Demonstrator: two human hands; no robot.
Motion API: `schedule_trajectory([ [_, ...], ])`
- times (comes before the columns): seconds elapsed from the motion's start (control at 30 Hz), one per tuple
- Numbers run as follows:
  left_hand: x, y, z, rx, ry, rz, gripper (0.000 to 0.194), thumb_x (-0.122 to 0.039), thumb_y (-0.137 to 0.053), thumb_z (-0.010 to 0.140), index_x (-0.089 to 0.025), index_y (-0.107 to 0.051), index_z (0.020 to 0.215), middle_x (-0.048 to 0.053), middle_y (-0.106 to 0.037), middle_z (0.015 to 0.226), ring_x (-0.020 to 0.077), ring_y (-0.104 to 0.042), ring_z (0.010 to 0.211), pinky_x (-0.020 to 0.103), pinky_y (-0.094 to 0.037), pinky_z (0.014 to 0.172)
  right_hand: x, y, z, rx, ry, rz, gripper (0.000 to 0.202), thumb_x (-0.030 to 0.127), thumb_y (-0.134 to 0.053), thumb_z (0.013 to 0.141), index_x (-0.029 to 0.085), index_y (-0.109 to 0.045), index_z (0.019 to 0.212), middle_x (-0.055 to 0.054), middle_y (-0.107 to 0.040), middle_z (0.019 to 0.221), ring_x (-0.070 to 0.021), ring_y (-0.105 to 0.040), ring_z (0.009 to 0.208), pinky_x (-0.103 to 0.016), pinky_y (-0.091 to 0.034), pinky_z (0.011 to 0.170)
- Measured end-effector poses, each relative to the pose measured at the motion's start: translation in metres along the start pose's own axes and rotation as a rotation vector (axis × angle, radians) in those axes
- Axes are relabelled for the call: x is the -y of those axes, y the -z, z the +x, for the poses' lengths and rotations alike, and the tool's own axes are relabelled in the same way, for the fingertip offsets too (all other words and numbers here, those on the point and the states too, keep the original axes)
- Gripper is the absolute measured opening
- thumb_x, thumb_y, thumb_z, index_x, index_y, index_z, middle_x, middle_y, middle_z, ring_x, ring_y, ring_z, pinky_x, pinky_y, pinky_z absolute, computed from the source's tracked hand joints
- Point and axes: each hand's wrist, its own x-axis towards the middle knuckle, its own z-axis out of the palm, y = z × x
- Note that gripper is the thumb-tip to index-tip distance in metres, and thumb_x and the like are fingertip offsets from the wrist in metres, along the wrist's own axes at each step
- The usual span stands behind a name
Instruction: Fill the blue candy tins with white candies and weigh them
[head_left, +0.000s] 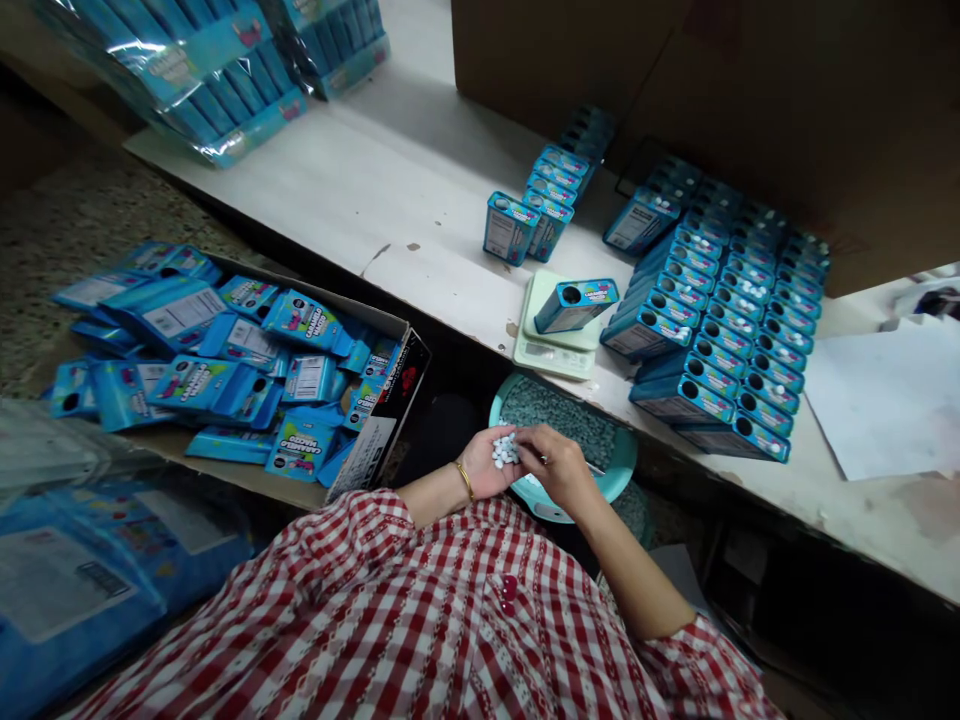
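Note:
My left hand is cupped palm up and holds a small heap of pale blue-white candies. Over its edge, my right hand has its fingers bent together at the heap; whatever is between the fingertips is hidden. Both hands are above a turquoise tub filled with similar candies. On the table edge just beyond stands a pale green scale, with one blue candy box upright on it, its round top hole showing.
Rows of blue boxes stand right of the scale, white candies on many tops. More boxes stand behind it. At left, a carton holds jumbled blue boxes. Wrapped packs sit far left on the white table; paper lies right.

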Motion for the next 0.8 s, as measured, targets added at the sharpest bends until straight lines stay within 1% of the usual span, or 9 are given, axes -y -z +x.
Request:
schedule_trajectory([
  [0.1, -0.006, -0.005, 0.003, 0.023, -0.042, 0.026, 0.024, -0.016, -0.041, 0.087, -0.007, -0.060, 0.076, 0.008, -0.066, 0.067, 0.0147, -0.064, 0.062, 0.029, -0.051, 0.068, 0.001, 0.018, 0.012, -0.048, -0.063, 0.105, 0.015, 0.015, -0.054, 0.081, 0.022, -0.065, 0.088, -0.003, -0.067, 0.082, -0.0146, -0.063, 0.076, -0.027, -0.051, 0.070],
  [0.2, -0.016, -0.013, 0.003, 0.105, -0.071, 0.062, 0.023, -0.018, -0.042, 0.086, -0.005, -0.062, 0.082, 0.013, -0.068, 0.080, 0.0198, -0.066, 0.076, 0.034, -0.051, 0.078, 0.008, 0.054, 0.038, -0.191, -0.061, 0.102, 0.010, 0.019, -0.057, 0.079, 0.020, -0.066, 0.084, -0.002, -0.068, 0.078, -0.0129, -0.062, 0.071, -0.025, -0.050, 0.066],
  [0.3, -0.023, -0.017, 0.000, 0.153, -0.075, 0.078, 0.023, -0.018, -0.044, 0.084, -0.005, -0.063, 0.086, 0.016, -0.068, 0.092, 0.0234, -0.066, 0.088, 0.034, -0.050, 0.081, 0.016, 0.096, 0.077, -0.371, -0.014, -0.045, 0.010, 0.022, -0.058, 0.079, 0.019, -0.067, 0.083, -0.001, -0.067, 0.077, -0.0120, -0.060, 0.068, -0.024, -0.047, 0.063],
  [0.37, -0.023, -0.015, -0.001, 0.158, -0.072, 0.069, 0.022, -0.018, -0.045, 0.083, -0.005, -0.063, 0.086, 0.016, -0.068, 0.093, 0.0237, -0.066, 0.090, 0.034, -0.049, 0.082, 0.018, 0.115, 0.104, -0.415, 0.025, -0.163, 0.012, 0.022, -0.057, 0.078, 0.019, -0.067, 0.083, -0.001, -0.066, 0.077, -0.0117, -0.058, 0.065, -0.025, -0.046, 0.062],
  [0.4, -0.022, -0.013, -0.002, 0.153, -0.070, 0.063, 0.022, -0.018, -0.045, 0.083, -0.005, -0.063, 0.086, 0.016, -0.069, 0.093, 0.0238, -0.066, 0.090, 0.035, -0.049, 0.082, 0.017, 0.122, 0.116, -0.402, 0.042, -0.221, 0.012, 0.021, -0.056, 0.078, 0.018, -0.067, 0.083, -0.002, -0.066, 0.076, -0.0119, -0.058, 0.065, -0.025, -0.045, 0.062],
  [0.5, -0.019, -0.005, -0.003, 0.124, -0.064, 0.052, 0.023, -0.019, -0.044, 0.083, -0.005, -0.063, 0.085, 0.016, -0.069, 0.092, 0.0245, -0.066, 0.089, 0.035, -0.049, 0.082, 0.012, 0.127, 0.141, -0.285, 0.078, -0.387, 0.014, 0.017, -0.054, 0.077, 0.017, -0.068, 0.079, -0.004, -0.065, 0.075, -0.0138, -0.057, 0.066, -0.026, -0.043, 0.062],
  [0.6, -0.019, 0.000, -0.004, 0.114, -0.068, 0.051, 0.024, -0.019, -0.044, 0.084, -0.005, -0.063, 0.086, 0.016, -0.069, 0.092, 0.0249, -0.066, 0.090, 0.035, -0.050, 0.081, 0.005, 0.126, 0.148, -0.214, 0.106, -0.490, 0.015, 0.015, -0.054, 0.077, 0.017, -0.068, 0.081, -0.006, -0.066, 0.081, -0.0162, -0.058, 0.071, -0.028, -0.043, 0.063],
  [0.7, -0.020, 0.000, -0.005, 0.107, -0.072, 0.049, 0.024, -0.019, -0.043, 0.084, -0.005, -0.063, 0.087, 0.016, -0.069, 0.092, 0.0245, -0.066, 0.089, 0.034, -0.050, 0.080, 0.002, 0.128, 0.147, -0.223, 0.137, -0.473, 0.016, 0.014, -0.055, 0.077, 0.017, -0.068, 0.085, -0.007, -0.066, 0.086, -0.0168, -0.060, 0.075, -0.028, -0.045, 0.065],
  [0.8, -0.021, -0.001, -0.006, 0.095, -0.072, 0.050, 0.023, -0.019, -0.044, 0.084, -0.005, -0.062, 0.086, 0.016, -0.069, 0.092, 0.0243, -0.066, 0.088, 0.034, -0.051, 0.079, 0.008, 0.132, 0.139, -0.316, 0.153, -0.422, 0.017, 0.014, -0.053, 0.080, 0.019, -0.066, 0.089, -0.006, -0.066, 0.090, -0.0172, -0.060, 0.080, -0.029, -0.047, 0.069],
])
